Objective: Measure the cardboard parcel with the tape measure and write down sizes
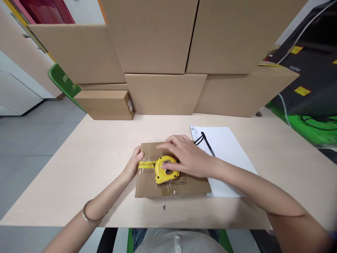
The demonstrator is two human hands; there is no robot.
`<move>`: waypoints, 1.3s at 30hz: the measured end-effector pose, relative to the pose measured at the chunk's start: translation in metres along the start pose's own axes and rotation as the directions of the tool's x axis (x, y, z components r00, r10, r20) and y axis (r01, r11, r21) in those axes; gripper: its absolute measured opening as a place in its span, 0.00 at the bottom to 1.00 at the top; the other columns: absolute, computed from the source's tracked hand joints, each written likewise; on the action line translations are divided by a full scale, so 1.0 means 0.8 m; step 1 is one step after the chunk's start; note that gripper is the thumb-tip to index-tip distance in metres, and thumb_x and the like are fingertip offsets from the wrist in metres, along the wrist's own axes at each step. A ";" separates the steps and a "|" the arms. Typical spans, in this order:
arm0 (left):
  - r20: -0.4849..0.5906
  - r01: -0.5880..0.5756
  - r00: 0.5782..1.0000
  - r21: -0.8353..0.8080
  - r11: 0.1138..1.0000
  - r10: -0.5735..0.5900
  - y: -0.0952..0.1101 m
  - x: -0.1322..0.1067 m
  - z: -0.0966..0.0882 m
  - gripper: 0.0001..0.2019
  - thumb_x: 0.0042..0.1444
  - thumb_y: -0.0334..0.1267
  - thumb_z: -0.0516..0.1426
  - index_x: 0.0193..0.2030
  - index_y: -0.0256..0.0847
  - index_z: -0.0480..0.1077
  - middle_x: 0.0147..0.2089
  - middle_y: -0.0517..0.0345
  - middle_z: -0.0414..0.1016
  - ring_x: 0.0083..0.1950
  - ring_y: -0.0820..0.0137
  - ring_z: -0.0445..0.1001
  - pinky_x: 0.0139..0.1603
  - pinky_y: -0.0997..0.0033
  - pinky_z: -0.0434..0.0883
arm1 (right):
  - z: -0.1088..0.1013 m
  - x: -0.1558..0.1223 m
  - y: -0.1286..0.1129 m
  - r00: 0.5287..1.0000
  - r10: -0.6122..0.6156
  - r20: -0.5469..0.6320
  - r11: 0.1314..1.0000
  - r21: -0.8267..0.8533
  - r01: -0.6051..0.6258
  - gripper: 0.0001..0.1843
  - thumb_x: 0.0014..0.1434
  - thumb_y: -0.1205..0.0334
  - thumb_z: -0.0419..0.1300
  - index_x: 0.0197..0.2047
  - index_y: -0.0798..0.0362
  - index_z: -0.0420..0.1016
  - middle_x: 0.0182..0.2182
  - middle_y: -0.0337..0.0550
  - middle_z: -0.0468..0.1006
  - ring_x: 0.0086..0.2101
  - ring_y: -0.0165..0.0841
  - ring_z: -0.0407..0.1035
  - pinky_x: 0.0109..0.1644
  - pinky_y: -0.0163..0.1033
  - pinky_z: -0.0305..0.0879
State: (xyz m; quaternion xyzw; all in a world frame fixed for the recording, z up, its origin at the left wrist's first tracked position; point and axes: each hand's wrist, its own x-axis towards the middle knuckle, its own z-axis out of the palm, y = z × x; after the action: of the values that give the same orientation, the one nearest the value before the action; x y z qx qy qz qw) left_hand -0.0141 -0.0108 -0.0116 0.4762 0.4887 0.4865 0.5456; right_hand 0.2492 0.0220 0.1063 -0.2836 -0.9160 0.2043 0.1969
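A flat cardboard parcel (158, 186) sealed with clear tape lies on the table in front of me. A yellow tape measure (165, 169) rests on top of it, with its yellow blade (146, 164) drawn out to the parcel's left edge. My left hand (134, 164) pinches the blade's end against that left edge. My right hand (185, 154) lies over the tape measure's case from the right, fingers curved around it.
A white paper sheet (226, 147) with a black pen (207, 144) lies right of the parcel. Several large cardboard boxes (165, 93) are stacked at the table's back edge, a small one (105, 104) at back left. A black printer (310, 77) stands at the right.
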 end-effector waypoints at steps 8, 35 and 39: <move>0.054 0.045 0.998 -0.024 0.999 -0.044 0.001 0.001 -0.003 0.31 0.60 0.65 0.60 0.59 0.42 0.71 0.65 0.46 0.73 0.69 0.45 0.66 0.66 0.52 0.65 | -0.034 -0.086 0.102 0.606 0.784 -0.134 0.578 -0.200 -0.791 0.22 0.73 0.40 0.46 0.39 0.48 0.63 0.35 0.52 0.78 0.38 0.47 0.74 0.41 0.47 0.64; -0.027 0.115 0.993 -0.066 0.991 -0.117 0.013 -0.006 0.005 0.27 0.59 0.61 0.62 0.57 0.45 0.74 0.59 0.49 0.78 0.68 0.45 0.69 0.69 0.51 0.65 | 0.046 -0.151 0.177 0.716 0.697 0.045 0.515 0.663 -0.543 0.29 0.49 0.38 0.74 0.24 0.48 0.64 0.15 0.36 0.72 0.16 0.27 0.63 0.21 0.35 0.62; -0.022 0.139 0.990 -0.067 0.988 -0.141 0.008 -0.006 0.001 0.28 0.59 0.61 0.61 0.59 0.45 0.73 0.58 0.50 0.78 0.68 0.45 0.69 0.71 0.50 0.64 | 0.051 -0.151 0.178 0.713 0.700 0.054 0.522 0.643 -0.561 0.26 0.52 0.42 0.73 0.24 0.49 0.65 0.15 0.34 0.71 0.16 0.26 0.60 0.21 0.35 0.58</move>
State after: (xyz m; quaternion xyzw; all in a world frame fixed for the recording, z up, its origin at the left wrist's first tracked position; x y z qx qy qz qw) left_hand -0.0139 -0.0152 -0.0048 0.4161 0.5119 0.4689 0.5873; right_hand 0.3844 0.0464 -0.0269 -0.5363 -0.6023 0.5175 0.2859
